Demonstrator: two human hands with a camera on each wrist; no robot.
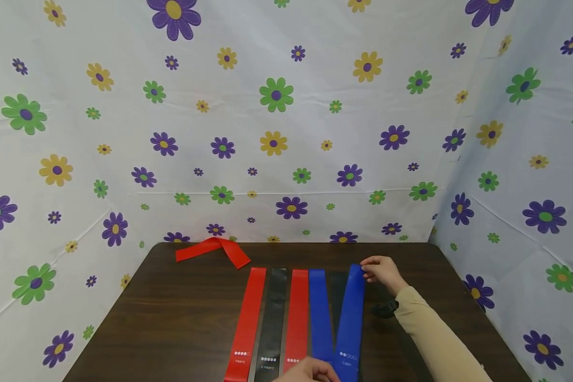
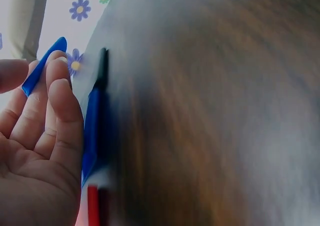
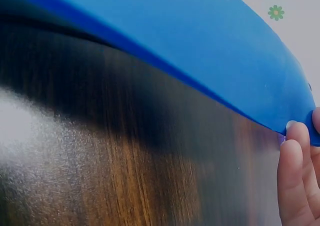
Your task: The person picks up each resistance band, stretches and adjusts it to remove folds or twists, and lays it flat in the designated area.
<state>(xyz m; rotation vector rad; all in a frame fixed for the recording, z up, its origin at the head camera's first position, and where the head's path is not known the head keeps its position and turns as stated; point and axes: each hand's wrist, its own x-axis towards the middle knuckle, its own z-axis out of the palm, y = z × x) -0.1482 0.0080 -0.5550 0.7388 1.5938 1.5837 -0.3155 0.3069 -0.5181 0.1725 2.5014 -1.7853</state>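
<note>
A blue resistance band [image 1: 349, 318] printed "Light" stretches between my two hands. My right hand [image 1: 383, 271] pinches its far end between thumb and fingertips; in the right wrist view the blue band [image 3: 215, 51] slants above the table down to those fingers. At the near edge of the head view, my left hand [image 1: 310, 370] holds the near end, and the left wrist view has a blue corner [image 2: 45, 66] at its fingers. Left of this band lie a black band [image 1: 336, 292], partly covered, and another blue band [image 1: 319, 307].
Further left in the row are a red band [image 1: 298, 307], a black "X-Heavy" band [image 1: 273, 313] and a red "Heavy" band [image 1: 248, 318]. A folded red band [image 1: 215, 245] lies at the back left of the dark wooden table [image 1: 172, 307]. A flowered cloth [image 1: 277, 175] hangs behind.
</note>
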